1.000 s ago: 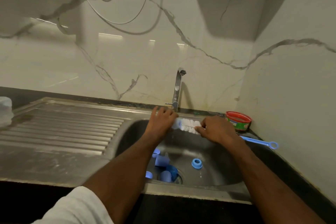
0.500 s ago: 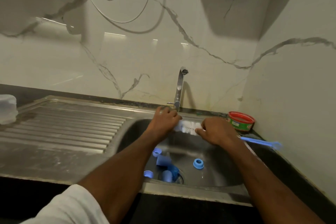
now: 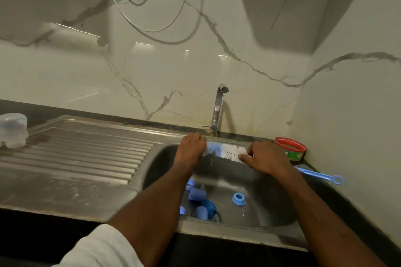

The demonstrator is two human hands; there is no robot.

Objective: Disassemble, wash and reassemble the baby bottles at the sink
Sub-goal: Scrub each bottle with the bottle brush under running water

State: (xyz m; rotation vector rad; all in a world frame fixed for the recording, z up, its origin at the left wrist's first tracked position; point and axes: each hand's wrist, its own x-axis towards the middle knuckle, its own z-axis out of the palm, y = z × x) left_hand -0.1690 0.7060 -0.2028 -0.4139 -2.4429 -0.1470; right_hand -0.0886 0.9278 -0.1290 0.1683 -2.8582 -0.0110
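Bottle, blurred, held over sink w/ left hand grip curled round it, brush pinched by right hand at bottle's 3 o'clock, blue parts seen nr drain, 6 o'clock.

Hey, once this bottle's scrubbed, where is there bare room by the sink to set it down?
The ribbed draining board is bare between the clear container at its far left and the basin. The basin's right floor, beyond the blue ring, is bare too. It is crowded around the drain, where blue bottle parts cluster, and in the right corner by the red-rimmed tub.
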